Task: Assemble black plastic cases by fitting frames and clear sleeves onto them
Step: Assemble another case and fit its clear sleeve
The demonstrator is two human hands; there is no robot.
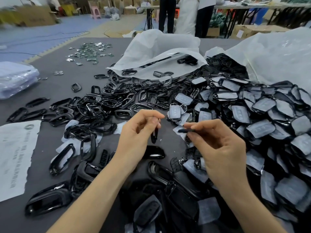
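My left hand (138, 132) pinches a glossy black frame (154, 134) that hangs edge-on from my fingertips. My right hand (217, 145) pinches a flat black case piece (186, 131) edge-on, with a clear sleeve showing behind it. The two pieces are a short gap apart above the grey mat. A heap of black frames (107, 101) spreads left and behind my hands. Black cases in clear sleeves (262, 115) pile up to the right. A single black shell (155, 153) lies on the mat just below my left hand.
Two white plastic bags (159, 47) spill parts at the back and right. A printed paper sheet (15, 153) lies at the left, with a stack of clear bags (15, 78) beyond it. Small shiny parts (89, 51) are scattered far left. People stand behind the table.
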